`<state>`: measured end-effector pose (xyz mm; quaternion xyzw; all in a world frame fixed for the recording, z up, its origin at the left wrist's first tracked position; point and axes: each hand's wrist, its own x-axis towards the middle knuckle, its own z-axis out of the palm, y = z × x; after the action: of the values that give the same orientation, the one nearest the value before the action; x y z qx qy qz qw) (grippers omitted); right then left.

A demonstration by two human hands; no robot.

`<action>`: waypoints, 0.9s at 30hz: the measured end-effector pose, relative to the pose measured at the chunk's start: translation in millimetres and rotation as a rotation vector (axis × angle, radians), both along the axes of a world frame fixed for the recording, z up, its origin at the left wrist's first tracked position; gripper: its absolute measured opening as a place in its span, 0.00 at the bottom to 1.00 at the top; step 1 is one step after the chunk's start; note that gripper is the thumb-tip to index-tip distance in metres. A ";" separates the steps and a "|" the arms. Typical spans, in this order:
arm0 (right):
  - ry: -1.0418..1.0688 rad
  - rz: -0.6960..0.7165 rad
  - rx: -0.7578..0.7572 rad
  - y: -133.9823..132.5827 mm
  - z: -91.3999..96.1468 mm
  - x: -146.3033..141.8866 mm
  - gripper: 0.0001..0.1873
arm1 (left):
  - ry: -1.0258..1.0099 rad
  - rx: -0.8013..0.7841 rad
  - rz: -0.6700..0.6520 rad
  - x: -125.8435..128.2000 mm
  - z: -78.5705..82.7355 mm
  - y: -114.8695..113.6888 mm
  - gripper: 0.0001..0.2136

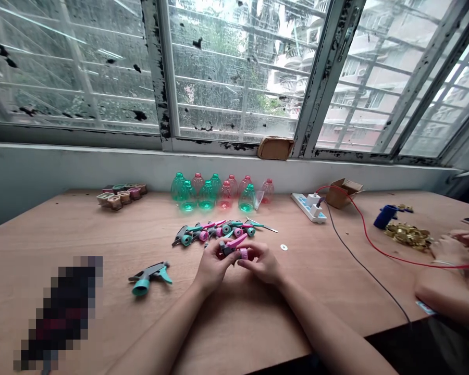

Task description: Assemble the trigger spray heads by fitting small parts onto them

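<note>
Between my two hands, above the middle of the table, is a grey trigger spray head (238, 244) with a pink trigger and pink collar. My left hand (212, 265) is closed around its grey body. At the pink collar (243, 253), the fingers of my right hand (264, 261) are closed on it from the right. Just beyond lies a pile of spray heads (195, 228), grey with teal or pink parts. A single teal and grey spray head (150, 277) rests apart to the left of my left forearm. A small white disc (283, 247) lies right of my hands.
Green bottles (207, 197) and red bottles (225, 196) stand behind the pile. Small containers (121, 197) sit back left. A power strip (308, 208) with cables, a cardboard box (341, 194), a blue cup (385, 216) and brass pieces (408, 236) are rightward, near another person's hands (453, 249).
</note>
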<state>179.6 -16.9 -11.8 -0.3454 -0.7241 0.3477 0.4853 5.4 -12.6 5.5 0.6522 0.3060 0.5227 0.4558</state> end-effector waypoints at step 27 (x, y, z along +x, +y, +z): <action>-0.134 -0.226 -0.325 34.3 -20.1 51.8 0.23 | 0.536 0.443 0.379 -19.0 10.7 7.3 0.07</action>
<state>231.4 17.4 -31.9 -0.5207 -0.6457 0.3795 0.4099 -13.6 -5.3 16.3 0.7801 0.4089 0.4621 0.1035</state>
